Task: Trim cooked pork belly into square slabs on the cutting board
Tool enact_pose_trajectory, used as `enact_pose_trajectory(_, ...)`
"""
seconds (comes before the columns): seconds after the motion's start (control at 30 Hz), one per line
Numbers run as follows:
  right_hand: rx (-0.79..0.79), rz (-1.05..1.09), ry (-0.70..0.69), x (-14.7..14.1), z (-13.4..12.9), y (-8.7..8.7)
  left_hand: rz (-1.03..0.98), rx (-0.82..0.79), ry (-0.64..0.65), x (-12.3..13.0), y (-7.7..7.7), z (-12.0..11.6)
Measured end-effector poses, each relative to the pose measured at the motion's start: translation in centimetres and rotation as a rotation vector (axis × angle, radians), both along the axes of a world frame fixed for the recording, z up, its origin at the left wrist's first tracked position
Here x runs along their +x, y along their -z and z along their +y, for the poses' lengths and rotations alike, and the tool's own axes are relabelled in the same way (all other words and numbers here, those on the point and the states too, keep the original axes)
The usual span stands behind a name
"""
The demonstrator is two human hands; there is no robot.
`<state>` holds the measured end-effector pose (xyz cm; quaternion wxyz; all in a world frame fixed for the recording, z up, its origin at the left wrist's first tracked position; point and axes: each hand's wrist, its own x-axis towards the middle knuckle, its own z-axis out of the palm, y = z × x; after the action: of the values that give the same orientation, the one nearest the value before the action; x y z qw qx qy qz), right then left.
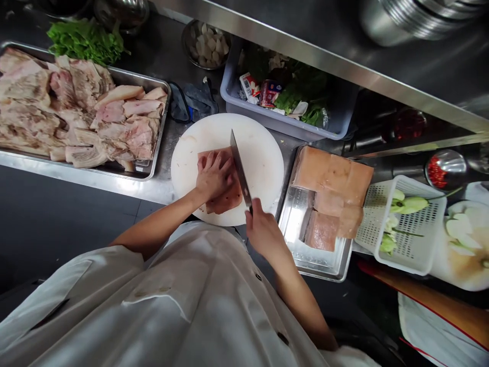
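Observation:
A slab of pork with its brown skin up (225,198) lies on the round white cutting board (263,148) before me. My left hand (214,176) presses on the slab, fingers spread and pointing away from me. In my right hand (263,229) is the handle of a kitchen knife (240,168). Its long blade points away from me and runs along the slab's right edge; whether it cuts into the meat I cannot tell. Right of the board, a metal tray (294,219) bears several skin-up pork pieces (332,173).
At the left stands a tray (162,125) heaped with pale pork, with green leaves (86,41) behind it. A dark cloth (194,102), a bowl of garlic (208,46) and a grey scrap bin (282,120) sit behind the board. A shelf edge (305,61) overhangs. A white basket (412,239) stands right.

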<state>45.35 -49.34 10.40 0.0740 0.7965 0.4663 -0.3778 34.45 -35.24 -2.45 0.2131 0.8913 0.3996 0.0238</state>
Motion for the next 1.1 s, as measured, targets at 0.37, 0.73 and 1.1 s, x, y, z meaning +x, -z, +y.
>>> enact_pose_trajectory(0.37,0.049,0.051,0.038,0.4,-1.4,-0.4,-0.020,-0.013,-0.024,0.0,-0.3,-0.2)
enact_pose_trajectory(0.73,-0.005,0.076,0.079,0.4,-2.3,-0.4,-0.005,-0.041,-0.030,0.0,-0.2,0.1)
enact_pose_trajectory(1.1,0.047,0.064,0.056,0.5,-2.3,1.5,0.028,0.012,-0.040,0.3,-0.5,0.1)
